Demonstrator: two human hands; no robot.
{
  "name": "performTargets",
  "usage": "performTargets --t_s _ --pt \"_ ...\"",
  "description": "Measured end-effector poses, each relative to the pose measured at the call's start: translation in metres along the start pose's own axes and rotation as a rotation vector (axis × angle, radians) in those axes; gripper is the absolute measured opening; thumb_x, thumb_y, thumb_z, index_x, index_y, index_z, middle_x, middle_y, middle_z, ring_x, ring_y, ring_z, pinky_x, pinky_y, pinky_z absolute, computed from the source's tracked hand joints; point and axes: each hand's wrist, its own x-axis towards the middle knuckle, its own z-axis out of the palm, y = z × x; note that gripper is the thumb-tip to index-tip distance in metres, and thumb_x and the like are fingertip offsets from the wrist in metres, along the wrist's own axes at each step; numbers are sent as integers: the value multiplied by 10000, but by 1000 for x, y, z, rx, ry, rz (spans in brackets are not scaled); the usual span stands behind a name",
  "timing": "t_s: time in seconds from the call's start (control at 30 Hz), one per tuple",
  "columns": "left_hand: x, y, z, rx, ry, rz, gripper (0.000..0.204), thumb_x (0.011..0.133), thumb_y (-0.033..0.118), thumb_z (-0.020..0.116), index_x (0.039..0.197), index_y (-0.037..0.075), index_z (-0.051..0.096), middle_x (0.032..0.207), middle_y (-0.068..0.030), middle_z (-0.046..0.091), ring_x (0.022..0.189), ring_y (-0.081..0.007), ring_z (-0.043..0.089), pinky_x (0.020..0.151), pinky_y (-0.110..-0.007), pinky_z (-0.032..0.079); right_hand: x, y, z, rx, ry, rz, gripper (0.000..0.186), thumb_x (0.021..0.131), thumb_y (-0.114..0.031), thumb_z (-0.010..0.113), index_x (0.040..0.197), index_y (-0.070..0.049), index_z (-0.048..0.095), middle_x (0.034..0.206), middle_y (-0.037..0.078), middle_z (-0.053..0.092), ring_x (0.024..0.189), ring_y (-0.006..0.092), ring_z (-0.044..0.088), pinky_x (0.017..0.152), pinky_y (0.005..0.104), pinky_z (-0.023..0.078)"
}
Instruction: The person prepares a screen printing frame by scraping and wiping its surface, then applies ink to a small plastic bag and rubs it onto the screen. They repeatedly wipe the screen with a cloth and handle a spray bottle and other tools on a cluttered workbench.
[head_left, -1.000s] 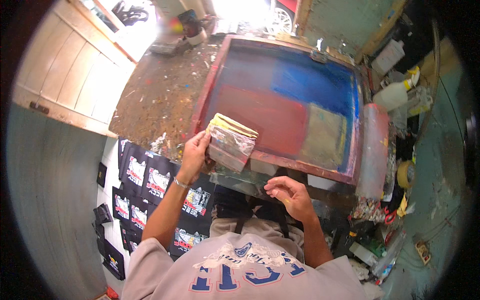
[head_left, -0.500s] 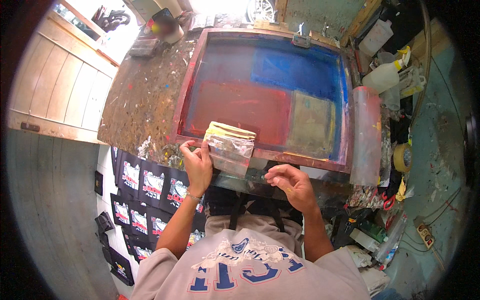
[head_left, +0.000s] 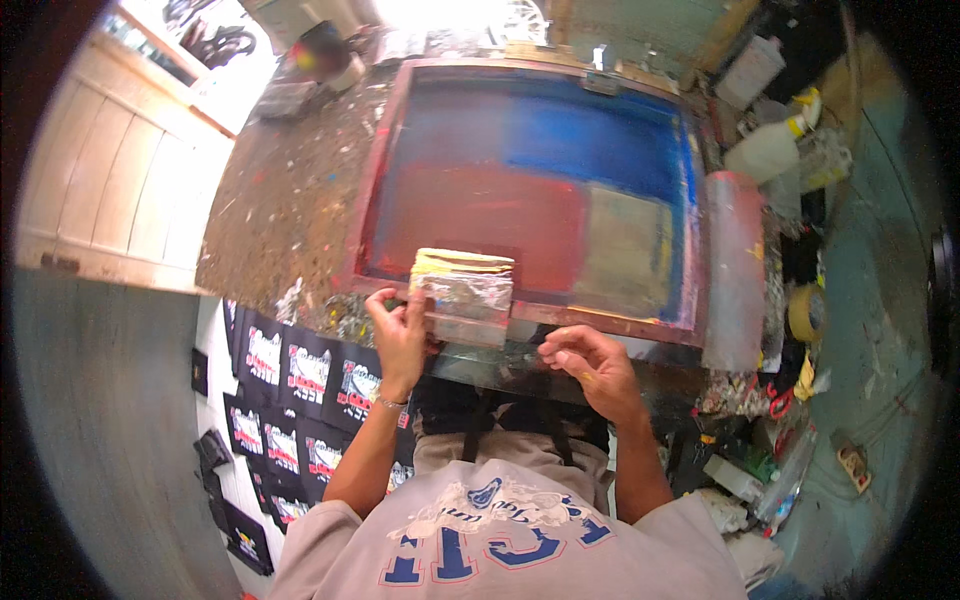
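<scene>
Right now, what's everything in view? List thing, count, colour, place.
Screen frame: one, reddish, on table
Table: one, brown, below frame
Flat tool: one, grey, yellow along top, over frame's near side
Printed pieces: several, black, lower left
Spray bottle: one, whitish, right
Translucent sheet: one, pinkish, frame's right
Tape roll: one, tan, right
Door: one, cream, upper left
Clutter: uncountable, mixed, lower right
Shirt: one, grey, bottom
Left grip: one, bare, at tool's left edge
Right grip: one, bare, right of tool

Frame (head_left: 610, 323) on table (head_left: 285, 170) | spray bottle (head_left: 762, 155) right of frame | door (head_left: 120, 160) left of table
</scene>
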Motion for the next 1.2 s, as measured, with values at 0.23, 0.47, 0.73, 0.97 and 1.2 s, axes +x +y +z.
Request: performTargets --t_s 0.23,0.47,0.73,0.97,1.2 --pt "-4 -71 -66 -174 244 7 395 1020 326 551 1314 103 410 797 -75 613 517 -115 535 399 -210 399 -26 -22 -24 -335 103 -99 205 973 -120 677 1153 -21 680 1015 72 731 953 142 697 846 308 567" --pt "33 -69 -130 -10 205 413 530 1015 404 637 1311 29 407 736 -72 597 444 -118 531 351 -231 407 -147 -56 -134 -635 637 -152 231 929 -141 732 1124 -24 690 965 122 756 878 167 717 767 343 565" --pt "9 43 -33 40 176 486 457 1055 341 591 1340 12 450 796 -51 602 584 -114 557 492 -220 438 -182 -117 -299 -904 1108 -102 172 937 -157 702 1032 -20 743 893 83 752 794 151 690 739 320 539" --pt "-27 73 16 18 65 467 334 1078 317 555 1257 38 518 721 13 508 605 -55 447 531 -196 345 -43 -147 -419 -1381 981 237 282 875 -260 767 1067 -53 759 1035 175 751 976 366 721 846 462 560" --pt "-58 111 23 177 180 402 392 1052 391 583 1219 37 563 705 -58 565 576 -140 512 490 -265 388 -7 -119 -490 -1559 992 439 209 888 -138 684 1055 -42 764 1101 193 743 1075 408 692 887 480 563"
